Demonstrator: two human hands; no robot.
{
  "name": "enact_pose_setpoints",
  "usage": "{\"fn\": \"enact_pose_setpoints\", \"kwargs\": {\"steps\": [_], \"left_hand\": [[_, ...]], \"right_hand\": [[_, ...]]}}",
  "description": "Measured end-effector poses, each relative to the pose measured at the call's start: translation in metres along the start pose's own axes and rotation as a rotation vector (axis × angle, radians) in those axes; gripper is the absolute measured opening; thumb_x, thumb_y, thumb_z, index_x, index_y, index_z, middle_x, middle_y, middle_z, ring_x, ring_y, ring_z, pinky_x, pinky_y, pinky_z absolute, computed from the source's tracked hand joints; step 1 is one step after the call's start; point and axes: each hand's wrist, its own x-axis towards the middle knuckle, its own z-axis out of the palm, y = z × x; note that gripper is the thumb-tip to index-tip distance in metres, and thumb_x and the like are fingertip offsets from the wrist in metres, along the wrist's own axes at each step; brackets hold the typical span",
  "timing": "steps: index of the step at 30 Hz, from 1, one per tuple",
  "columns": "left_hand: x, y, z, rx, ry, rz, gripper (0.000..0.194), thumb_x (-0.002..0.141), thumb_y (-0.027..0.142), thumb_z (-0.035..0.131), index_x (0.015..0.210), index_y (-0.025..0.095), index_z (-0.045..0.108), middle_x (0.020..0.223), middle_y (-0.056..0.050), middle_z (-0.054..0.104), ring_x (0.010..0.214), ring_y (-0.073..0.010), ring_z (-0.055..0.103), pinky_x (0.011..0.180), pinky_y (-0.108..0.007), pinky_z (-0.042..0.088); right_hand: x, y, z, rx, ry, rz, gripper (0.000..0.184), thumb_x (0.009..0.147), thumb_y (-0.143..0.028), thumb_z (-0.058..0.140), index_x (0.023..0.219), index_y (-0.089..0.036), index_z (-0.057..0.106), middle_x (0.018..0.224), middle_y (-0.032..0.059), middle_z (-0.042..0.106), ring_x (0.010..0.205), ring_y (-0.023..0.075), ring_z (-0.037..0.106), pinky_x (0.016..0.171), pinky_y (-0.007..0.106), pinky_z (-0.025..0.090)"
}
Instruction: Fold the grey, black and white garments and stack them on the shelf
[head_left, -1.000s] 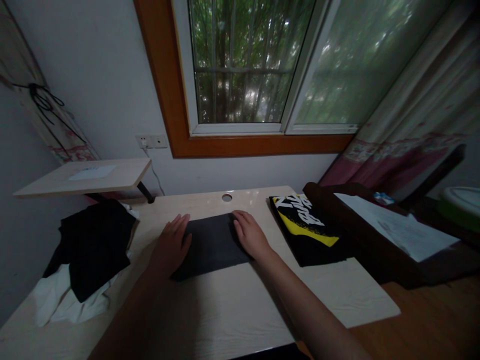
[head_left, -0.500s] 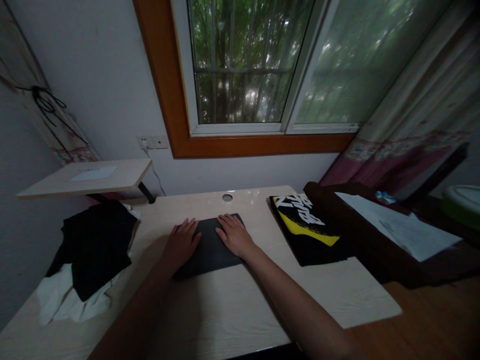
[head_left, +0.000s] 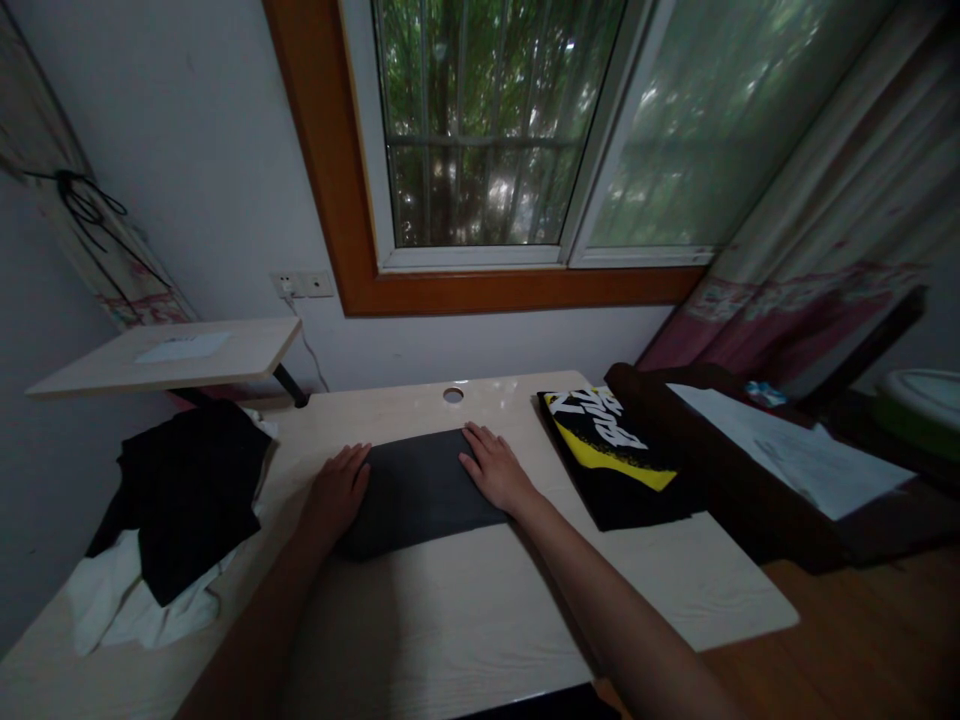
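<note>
Dark grey cloth (head_left: 420,495) lay flat on the pale desk (head_left: 465,610), between a heap of black and white fabric (head_left: 199,490) and a folded black printed garment (head_left: 611,455). From afar I saw my left hand (head_left: 335,497) at its left edge and my right hand (head_left: 495,470) on its right, fingers extended, palms down, neither clutching it.

Pale desk (head_left: 480,610); on it grey cloth (head_left: 420,495); printed black garment (head_left: 619,460); clothes heap (head_left: 196,490)
</note>
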Motion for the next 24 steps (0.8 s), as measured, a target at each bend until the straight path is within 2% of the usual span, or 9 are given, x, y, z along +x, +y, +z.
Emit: {"fn": "enact_pose_setpoints", "kwargs": {"steps": [5, 8, 11, 13, 15, 19, 22, 24], "left_hand": [[-0.004, -0.008, 0.000, -0.057, 0.086, -0.025, 0.048, 0.104, 0.041, 0.035, 0.137, 0.017, 0.061, 0.145, -0.013, 0.060, 0.140, -0.0257, 0.052, 0.119, -0.051, 0.039], [-0.007, -0.006, -0.006, -0.100, 0.193, -0.013, 0.042, 0.102, 0.040, 0.040, 0.132, 0.020, 0.062, 0.145, -0.012, 0.058, 0.141, -0.0265, 0.050, 0.119, -0.052, 0.040], [-0.014, 0.004, -0.018, -0.135, 0.286, 0.066, 0.034, 0.101, 0.035, 0.046, 0.128, 0.023, 0.063, 0.144, -0.012, 0.058, 0.142, -0.0275, 0.047, 0.119, -0.056, 0.039], [-0.024, 0.014, -0.027, -0.155, 0.302, 0.156, 0.029, 0.099, 0.029, 0.050, 0.123, 0.024, 0.065, 0.139, -0.011, 0.060, 0.140, -0.0268, 0.049, 0.117, -0.055, 0.041], [-0.035, 0.024, -0.034, -0.167, 0.260, 0.260, 0.026, 0.098, 0.024, 0.052, 0.120, 0.025, 0.066, 0.135, -0.009, 0.063, 0.138, -0.0264, 0.050, 0.115, -0.054, 0.043], [-0.058, 0.034, -0.039, -0.116, 0.065, 0.483, 0.034, 0.093, 0.026, 0.061, 0.126, 0.029, 0.065, 0.134, -0.008, 0.065, 0.138, -0.0284, 0.050, 0.118, -0.057, 0.040], [-0.067, 0.031, -0.036, -0.024, -0.019, 0.528, 0.051, 0.088, 0.033, 0.067, 0.139, 0.032, 0.058, 0.140, -0.008, 0.062, 0.139, -0.0313, 0.049, 0.120, -0.062, 0.035], [-0.069, 0.027, -0.035, 0.017, -0.024, 0.518, 0.057, 0.087, 0.032, 0.068, 0.143, 0.031, 0.055, 0.144, -0.009, 0.060, 0.140, -0.0317, 0.049, 0.120, -0.063, 0.034]], "right_hand": [[-0.003, 0.007, 0.003, 0.012, 0.053, 0.026, 0.053, 0.106, -0.042, 0.039, 0.154, -0.020, 0.045, 0.158, 0.0123, 0.045, 0.150, 0.0283, 0.037, 0.123, 0.054, 0.028], [-0.003, 0.011, 0.006, 0.026, 0.085, 0.023, 0.050, 0.106, -0.038, 0.040, 0.152, -0.019, 0.047, 0.155, 0.0119, 0.050, 0.148, 0.0278, 0.040, 0.122, 0.053, 0.030], [-0.002, 0.013, 0.008, 0.031, 0.108, 0.019, 0.049, 0.105, -0.036, 0.041, 0.151, -0.018, 0.050, 0.153, 0.0120, 0.053, 0.146, 0.0280, 0.043, 0.122, 0.052, 0.031], [-0.002, 0.014, 0.008, 0.035, 0.127, 0.018, 0.049, 0.105, -0.035, 0.042, 0.149, -0.016, 0.051, 0.151, 0.0129, 0.055, 0.144, 0.0282, 0.045, 0.122, 0.051, 0.032], [-0.003, 0.015, 0.008, 0.049, 0.153, 0.016, 0.048, 0.104, -0.034, 0.044, 0.147, -0.016, 0.054, 0.149, 0.0138, 0.056, 0.141, 0.0279, 0.048, 0.121, 0.050, 0.034], [-0.004, 0.018, 0.006, 0.118, 0.203, -0.002, 0.045, 0.102, -0.033, 0.047, 0.144, -0.019, 0.057, 0.146, 0.0133, 0.057, 0.136, 0.0258, 0.052, 0.118, 0.047, 0.040], [-0.006, 0.018, 0.003, 0.165, 0.232, -0.033, 0.044, 0.102, -0.032, 0.049, 0.142, -0.019, 0.059, 0.148, 0.0136, 0.055, 0.136, 0.0255, 0.052, 0.118, 0.046, 0.041], [-0.011, 0.015, -0.002, 0.181, 0.254, -0.064, 0.041, 0.102, -0.032, 0.049, 0.140, -0.020, 0.060, 0.148, 0.0134, 0.053, 0.137, 0.0258, 0.050, 0.118, 0.048, 0.040]]}}
